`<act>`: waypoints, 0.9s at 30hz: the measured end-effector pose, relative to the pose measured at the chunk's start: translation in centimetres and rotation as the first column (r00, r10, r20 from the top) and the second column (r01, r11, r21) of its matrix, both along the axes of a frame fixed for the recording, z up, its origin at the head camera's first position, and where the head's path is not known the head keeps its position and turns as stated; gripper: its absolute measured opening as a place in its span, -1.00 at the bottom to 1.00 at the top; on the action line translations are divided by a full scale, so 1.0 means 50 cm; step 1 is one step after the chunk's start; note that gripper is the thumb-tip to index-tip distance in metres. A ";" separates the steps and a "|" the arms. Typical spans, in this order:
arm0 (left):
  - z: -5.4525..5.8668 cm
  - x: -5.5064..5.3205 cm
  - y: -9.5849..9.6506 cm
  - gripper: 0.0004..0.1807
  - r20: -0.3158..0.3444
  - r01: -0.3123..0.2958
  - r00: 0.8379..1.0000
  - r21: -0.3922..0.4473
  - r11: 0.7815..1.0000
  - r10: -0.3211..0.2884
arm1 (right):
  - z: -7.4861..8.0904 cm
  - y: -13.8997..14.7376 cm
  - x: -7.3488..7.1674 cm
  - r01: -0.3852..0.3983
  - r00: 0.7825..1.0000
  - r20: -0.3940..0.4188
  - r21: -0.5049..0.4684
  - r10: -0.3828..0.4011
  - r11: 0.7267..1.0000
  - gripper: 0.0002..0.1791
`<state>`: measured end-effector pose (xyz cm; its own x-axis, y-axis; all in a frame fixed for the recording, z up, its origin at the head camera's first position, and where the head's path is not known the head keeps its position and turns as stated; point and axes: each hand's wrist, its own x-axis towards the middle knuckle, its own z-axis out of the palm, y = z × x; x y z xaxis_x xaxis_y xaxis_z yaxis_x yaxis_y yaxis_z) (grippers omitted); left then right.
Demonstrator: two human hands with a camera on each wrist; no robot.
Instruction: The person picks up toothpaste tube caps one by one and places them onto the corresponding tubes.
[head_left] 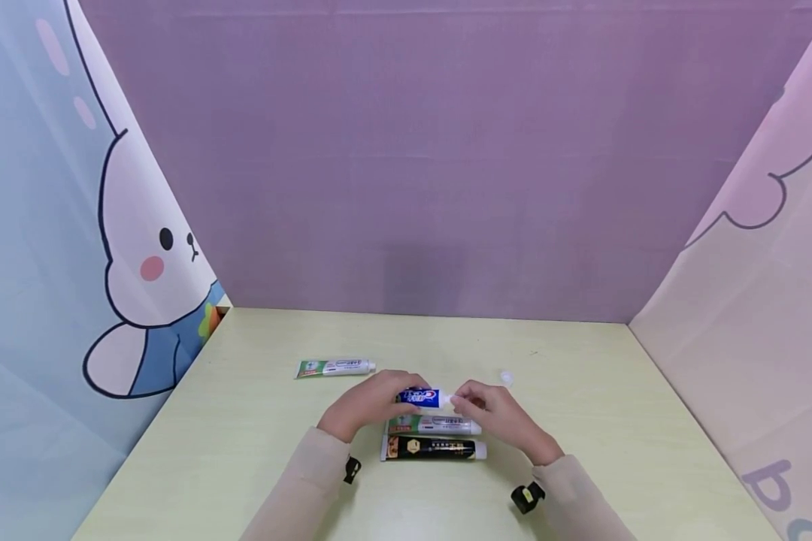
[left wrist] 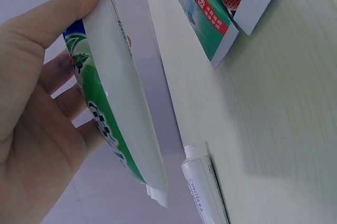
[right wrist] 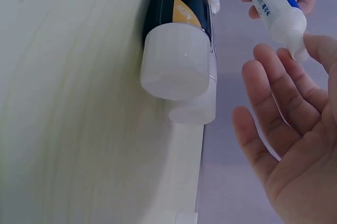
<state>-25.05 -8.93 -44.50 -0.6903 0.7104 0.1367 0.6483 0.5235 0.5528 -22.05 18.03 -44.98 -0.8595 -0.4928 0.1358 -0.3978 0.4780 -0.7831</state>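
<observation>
A blue, white and green toothpaste tube (head_left: 419,397) is held above the table by my left hand (head_left: 377,397), its thumb on one face and its fingers behind. At the tube's narrow white end (right wrist: 295,47), my right hand (head_left: 497,409) pinches with thumb and forefinger while its other fingers are spread. Whether a small cap or seal is between them cannot be made out. Just below lie a green-and-white toothpaste tube (head_left: 440,425) and a black toothpaste tube (head_left: 433,448) side by side, with white caps (right wrist: 176,60) to the right.
Another green-and-white toothpaste tube (head_left: 334,367) lies farther back on the left, its narrow white nozzle (left wrist: 192,150) showing. A small white round cap (head_left: 507,377) lies to the right, beyond my right hand. Cloth panels (head_left: 446,188) stand behind and beside the pale table (head_left: 582,361).
</observation>
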 end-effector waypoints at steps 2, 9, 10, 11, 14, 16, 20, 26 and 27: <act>0.001 0.000 0.001 -0.63 -0.003 0.003 1.000 0.004 1.000 -0.003 | 0.000 0.000 -0.002 -0.008 1.000 0.004 0.004 0.008 1.000 -0.64; 0.003 0.001 0.000 -0.63 -0.003 0.013 1.000 0.012 1.000 -0.013 | -0.006 -0.002 -0.006 -0.017 1.000 -0.017 0.015 0.017 1.000 -0.64; 0.003 0.000 0.000 -0.63 -0.002 0.012 1.000 0.012 1.000 -0.012 | -0.005 -0.003 -0.005 -0.018 1.000 -0.015 0.015 0.018 1.000 -0.65; 0.003 0.000 0.000 -0.62 -0.002 0.013 1.000 0.012 1.000 -0.013 | -0.004 -0.003 -0.005 -0.017 1.000 -0.010 0.016 0.017 1.000 -0.64; 0.004 -0.001 0.001 -0.62 0.000 0.011 1.000 0.009 1.000 -0.011 | -0.001 -0.002 -0.003 -0.013 1.000 0.004 0.015 0.013 1.000 -0.64; 0.004 -0.002 0.001 -0.62 -0.002 0.012 1.000 0.007 1.000 -0.012 | 0.001 -0.001 -0.001 -0.006 1.000 0.006 0.015 0.006 1.000 -0.66; 0.005 -0.002 0.001 -0.62 -0.003 0.010 1.000 0.001 1.000 -0.010 | -0.002 0.002 0.000 0.013 1.000 0.000 0.004 -0.013 1.000 -0.71; 0.007 0.001 0.000 -0.61 0.004 0.001 1.000 -0.012 1.000 0.000 | -0.010 0.005 -0.002 0.021 0.998 -0.054 -0.009 -0.021 1.000 -0.63; 0.007 0.000 0.000 -0.61 0.005 -0.001 1.000 -0.012 1.000 0.001 | -0.010 0.005 -0.002 0.021 0.998 -0.064 -0.012 -0.022 1.000 -0.63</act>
<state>-25.03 -8.91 -44.15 -0.6916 0.7114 0.1248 0.6451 0.5306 0.5499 -22.13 18.26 -45.51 -0.8593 -0.4725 0.1958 -0.4367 0.4786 -0.7618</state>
